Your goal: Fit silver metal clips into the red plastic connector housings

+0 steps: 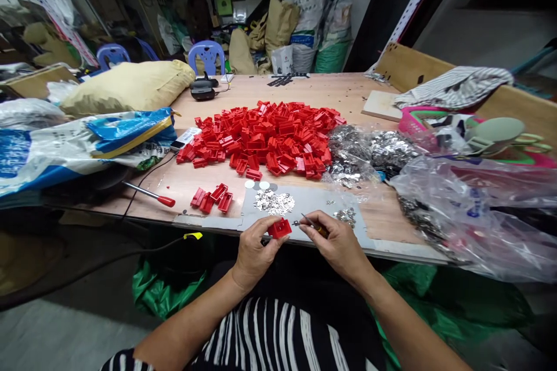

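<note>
Near the table's front edge, my left hand grips a red plastic housing between thumb and fingers. Just to its right, my right hand is closed on a small screwdriver-like tool with a dark and yellow handle. A tiny metal piece shows between the hands, close to the right fingertips. Behind them, flat silvery pieces lie heaped on a grey mat. A smaller group of metal parts sits beside my right hand. Several red housings lie left of the mat.
A large heap of red housings fills the table's middle. Bags of metal parts and a clear plastic bag lie right. A red-tipped lever, a cable and a blue-white sack are left.
</note>
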The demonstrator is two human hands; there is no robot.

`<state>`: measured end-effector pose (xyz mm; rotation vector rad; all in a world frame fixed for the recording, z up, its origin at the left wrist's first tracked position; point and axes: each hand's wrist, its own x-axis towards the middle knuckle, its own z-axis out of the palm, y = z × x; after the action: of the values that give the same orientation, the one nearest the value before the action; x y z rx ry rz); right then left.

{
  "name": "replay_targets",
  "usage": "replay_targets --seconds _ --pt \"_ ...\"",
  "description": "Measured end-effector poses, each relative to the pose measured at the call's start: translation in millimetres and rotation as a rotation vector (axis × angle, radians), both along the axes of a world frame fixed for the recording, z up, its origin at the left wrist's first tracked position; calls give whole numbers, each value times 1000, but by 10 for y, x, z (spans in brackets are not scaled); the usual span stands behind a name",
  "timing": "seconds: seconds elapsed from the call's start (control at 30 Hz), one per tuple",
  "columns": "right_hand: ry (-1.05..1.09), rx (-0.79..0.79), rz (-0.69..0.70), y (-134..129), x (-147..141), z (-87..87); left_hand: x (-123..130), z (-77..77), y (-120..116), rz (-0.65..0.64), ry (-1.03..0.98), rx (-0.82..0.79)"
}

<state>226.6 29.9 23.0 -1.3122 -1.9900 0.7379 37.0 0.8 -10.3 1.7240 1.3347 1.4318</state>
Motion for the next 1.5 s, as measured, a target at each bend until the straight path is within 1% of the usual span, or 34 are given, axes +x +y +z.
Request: replay_targets --seconds 0.1,0.2,0.33,0.57,0.73,0.87,0.97,1.03,1.1,1.33,1.5 --pt "-10 63 59 -42 -74 -27 7 -14 -1 3 101 100" --pt "-51 123 110 -33 -111 -79 14 1 -11 4 140 145" --pt "-82 158 150 -10 -121 -117 20 21 -22 -1 162 157" --pt "-72 182 161 -26 -105 -161 23 -10 -30 -24 155 151" --pt "-2 89 156 -44 -140 -141 33 -3 -43 4 145 147" --pt "121 -62 171 -30 -116 -96 37 1 -58 15 140 152" --pt "197 -149 118 -2 -60 -97 36 6 -62 4 145 159" --pt "206 -173 65 11 -33 -118 36 9 -61 -2 152 165" --pt "198 -196 55 17 -26 -148 36 10 -61 -3 162 166" --pt "246 -276 98 33 -85 -222 44 6 -73 -44 182 163" --pt "238 -291 156 23 -97 -266 93 -31 -104 -80 211 186"
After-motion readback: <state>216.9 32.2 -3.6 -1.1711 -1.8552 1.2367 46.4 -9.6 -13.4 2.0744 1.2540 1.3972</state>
